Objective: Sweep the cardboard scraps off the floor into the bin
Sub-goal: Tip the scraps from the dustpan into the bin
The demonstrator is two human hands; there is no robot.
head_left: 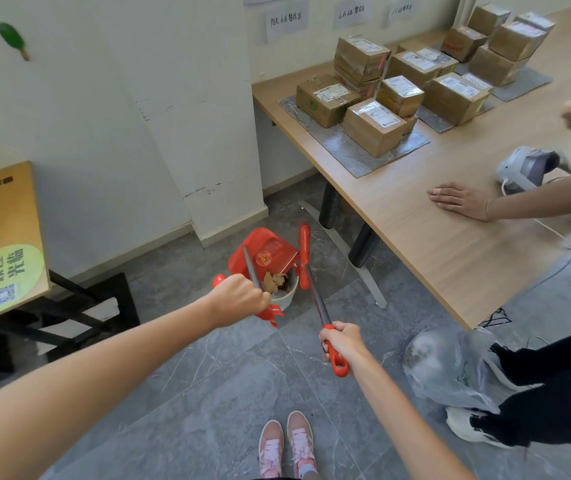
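Two tools are in play just above centre frame: the left hand is fisted around the metal shaft of a red dustpan, and the right hand is closed on the red grip of a broom whose shaft runs up toward the pan. The pan looks tipped over a small pale bin standing on the grey floor, and brown cardboard scraps sit at the pan's mouth, right over the bin's opening; whether they are already inside the bin or on the pan's lip I cannot tell.

The step in hand appears to be the emptying. To do it well, keep the pan's lip inside the bin's rim before tilting further, since the bin is narrow and light scraps may slide past its edge. Raise the left wrist slowly so the pieces drop rather than flutter. The broom head, close beside the pan, could nudge out anything clinging. Mind the bin: it seems light and could tip if the pan leans on it.
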